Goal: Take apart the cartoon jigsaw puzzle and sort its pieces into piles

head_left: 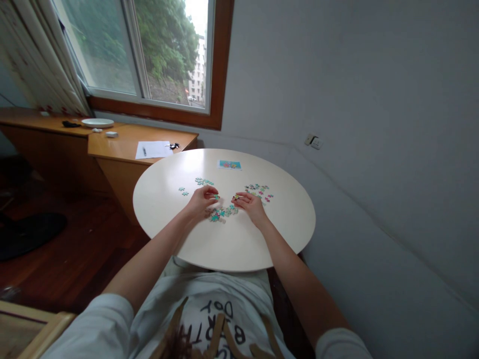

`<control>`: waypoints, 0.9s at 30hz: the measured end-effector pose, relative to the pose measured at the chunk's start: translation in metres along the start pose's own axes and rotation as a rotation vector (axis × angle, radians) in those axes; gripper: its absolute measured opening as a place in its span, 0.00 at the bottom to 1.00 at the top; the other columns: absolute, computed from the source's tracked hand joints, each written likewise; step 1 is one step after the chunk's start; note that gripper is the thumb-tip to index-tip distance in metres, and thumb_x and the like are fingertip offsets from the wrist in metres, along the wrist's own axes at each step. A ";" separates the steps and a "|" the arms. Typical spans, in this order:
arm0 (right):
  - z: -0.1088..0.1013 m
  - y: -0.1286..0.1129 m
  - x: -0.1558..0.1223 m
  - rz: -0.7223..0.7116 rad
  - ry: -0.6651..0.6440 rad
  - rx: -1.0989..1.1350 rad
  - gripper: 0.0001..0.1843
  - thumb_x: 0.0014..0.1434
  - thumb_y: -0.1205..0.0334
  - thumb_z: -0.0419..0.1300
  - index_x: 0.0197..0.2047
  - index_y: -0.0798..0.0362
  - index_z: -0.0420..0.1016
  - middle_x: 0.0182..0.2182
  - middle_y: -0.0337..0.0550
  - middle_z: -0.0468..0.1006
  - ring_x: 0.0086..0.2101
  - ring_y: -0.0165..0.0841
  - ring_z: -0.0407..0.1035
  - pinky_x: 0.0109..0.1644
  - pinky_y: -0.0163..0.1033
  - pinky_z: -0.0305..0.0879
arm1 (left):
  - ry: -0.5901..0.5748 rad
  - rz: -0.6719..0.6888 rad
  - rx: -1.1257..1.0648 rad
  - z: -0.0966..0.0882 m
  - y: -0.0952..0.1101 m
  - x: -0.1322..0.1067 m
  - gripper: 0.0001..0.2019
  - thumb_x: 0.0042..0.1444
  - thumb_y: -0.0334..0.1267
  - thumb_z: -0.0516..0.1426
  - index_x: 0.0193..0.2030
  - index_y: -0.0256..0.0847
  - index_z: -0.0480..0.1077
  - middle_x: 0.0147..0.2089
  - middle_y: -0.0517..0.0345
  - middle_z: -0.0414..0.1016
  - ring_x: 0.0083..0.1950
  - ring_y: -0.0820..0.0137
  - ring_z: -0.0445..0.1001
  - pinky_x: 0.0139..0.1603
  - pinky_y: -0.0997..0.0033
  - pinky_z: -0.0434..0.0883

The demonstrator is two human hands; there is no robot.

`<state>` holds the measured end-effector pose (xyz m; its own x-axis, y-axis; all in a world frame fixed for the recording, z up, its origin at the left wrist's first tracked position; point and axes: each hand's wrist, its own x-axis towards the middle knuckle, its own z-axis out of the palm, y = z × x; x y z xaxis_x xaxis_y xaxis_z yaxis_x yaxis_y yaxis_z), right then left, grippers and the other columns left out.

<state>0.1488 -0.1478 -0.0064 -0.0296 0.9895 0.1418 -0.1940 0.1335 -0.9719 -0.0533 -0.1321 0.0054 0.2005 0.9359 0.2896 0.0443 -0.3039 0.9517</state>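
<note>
My left hand pinches a small teal jigsaw puzzle piece just above the round white table. Facing it, my right hand has its fingers closed on a yellowish, dark-edged puzzle piece. Below and between both hands lies a loose pile of teal and pale puzzle pieces. Beyond my left hand sits a group of teal pieces, with a few stray pieces to its left. Multicoloured pieces are scattered past my right hand.
A picture card in teal and other colours lies at the table's far side. Behind on the left, a wooden desk bears a sheet of paper, keys and a white plate. The wall borders the table's right side.
</note>
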 end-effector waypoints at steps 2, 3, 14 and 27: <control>0.000 0.000 0.000 -0.001 0.000 0.004 0.21 0.34 0.59 0.71 0.35 0.53 0.74 0.29 0.42 0.80 0.35 0.38 0.77 0.44 0.44 0.72 | 0.005 0.005 -0.009 0.000 -0.001 0.000 0.14 0.35 0.35 0.64 0.32 0.37 0.68 0.34 0.58 0.71 0.37 0.70 0.73 0.40 0.66 0.70; 0.000 0.000 0.000 -0.002 0.001 0.006 0.21 0.34 0.59 0.71 0.35 0.53 0.74 0.29 0.42 0.80 0.35 0.37 0.77 0.44 0.44 0.72 | 0.006 0.007 -0.014 0.001 -0.002 0.001 0.15 0.34 0.35 0.63 0.31 0.37 0.67 0.34 0.59 0.71 0.36 0.71 0.72 0.40 0.67 0.70; -0.001 0.000 0.000 -0.007 0.004 0.033 0.23 0.33 0.61 0.72 0.36 0.53 0.74 0.30 0.42 0.80 0.36 0.37 0.76 0.46 0.45 0.71 | 0.015 0.013 -0.012 0.001 -0.008 0.003 0.17 0.32 0.37 0.64 0.31 0.38 0.66 0.30 0.62 0.66 0.32 0.74 0.69 0.34 0.71 0.68; 0.001 -0.003 -0.001 -0.015 0.011 0.038 0.24 0.31 0.62 0.72 0.35 0.53 0.74 0.28 0.41 0.80 0.35 0.38 0.76 0.44 0.44 0.70 | -0.018 -0.011 -0.067 0.001 -0.003 0.001 0.17 0.32 0.37 0.66 0.31 0.37 0.67 0.35 0.59 0.71 0.32 0.73 0.72 0.33 0.71 0.69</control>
<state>0.1482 -0.1497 -0.0038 -0.0156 0.9880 0.1535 -0.2310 0.1458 -0.9620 -0.0523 -0.1305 0.0022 0.2180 0.9356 0.2777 -0.0188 -0.2805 0.9597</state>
